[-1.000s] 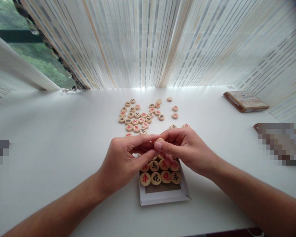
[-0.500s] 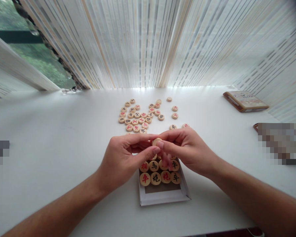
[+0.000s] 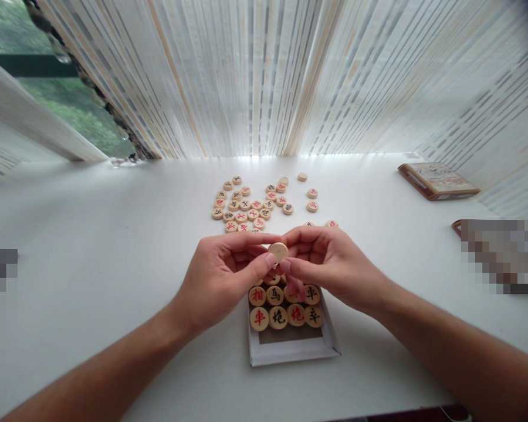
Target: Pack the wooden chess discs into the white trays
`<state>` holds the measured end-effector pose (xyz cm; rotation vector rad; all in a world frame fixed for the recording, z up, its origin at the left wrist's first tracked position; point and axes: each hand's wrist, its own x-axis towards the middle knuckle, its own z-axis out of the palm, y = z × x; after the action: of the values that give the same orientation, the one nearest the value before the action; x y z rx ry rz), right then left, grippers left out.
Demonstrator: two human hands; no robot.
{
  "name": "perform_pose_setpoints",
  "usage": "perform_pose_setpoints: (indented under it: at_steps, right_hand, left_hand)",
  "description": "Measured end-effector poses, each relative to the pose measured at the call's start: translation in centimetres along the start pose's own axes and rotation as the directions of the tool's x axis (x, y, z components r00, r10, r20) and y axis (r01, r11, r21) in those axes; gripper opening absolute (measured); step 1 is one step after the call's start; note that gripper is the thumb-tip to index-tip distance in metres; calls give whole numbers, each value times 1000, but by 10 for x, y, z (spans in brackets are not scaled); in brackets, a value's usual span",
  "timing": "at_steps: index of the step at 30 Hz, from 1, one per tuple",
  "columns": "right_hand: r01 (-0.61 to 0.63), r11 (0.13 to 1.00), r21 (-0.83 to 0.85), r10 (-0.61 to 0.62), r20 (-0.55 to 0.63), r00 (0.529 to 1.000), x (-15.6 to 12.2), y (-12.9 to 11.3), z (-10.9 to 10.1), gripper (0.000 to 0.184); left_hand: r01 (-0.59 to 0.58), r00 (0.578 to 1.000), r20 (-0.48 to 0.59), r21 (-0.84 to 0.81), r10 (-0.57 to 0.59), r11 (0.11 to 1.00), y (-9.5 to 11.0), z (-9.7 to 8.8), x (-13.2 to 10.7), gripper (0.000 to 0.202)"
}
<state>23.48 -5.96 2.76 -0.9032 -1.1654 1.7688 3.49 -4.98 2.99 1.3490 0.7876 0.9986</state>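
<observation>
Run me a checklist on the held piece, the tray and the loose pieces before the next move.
1. Held piece gripped by the left hand: ok, pinched at the thumb.
2. Right hand gripping it too: cannot tell; it is right beside the piece, but contact is unclear.
3. Held piece showing its character: not ok, a plain face is toward the camera.
4. Tray flat on the table: ok.
5. Nearest row in the tray face up: ok, four characters show.
6. Loose pieces all showing characters: not ok, a far one looks plain.
</observation>
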Motion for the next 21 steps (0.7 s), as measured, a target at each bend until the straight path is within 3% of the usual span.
perform_pose_setpoints:
  at_steps: [8, 21]
  right_hand:
    - [-12, 999, -34, 11, -21, 1000, 0, 0, -1, 47]
    - [110, 980, -167, -122, -63, 991, -2, -3, 1, 35]
  left_hand:
    - [12, 1000, 10, -20, -11, 1000, 0, -1, 1, 28]
    - [-2, 1000, -17, 12, 2, 1000, -3, -3, 1, 21]
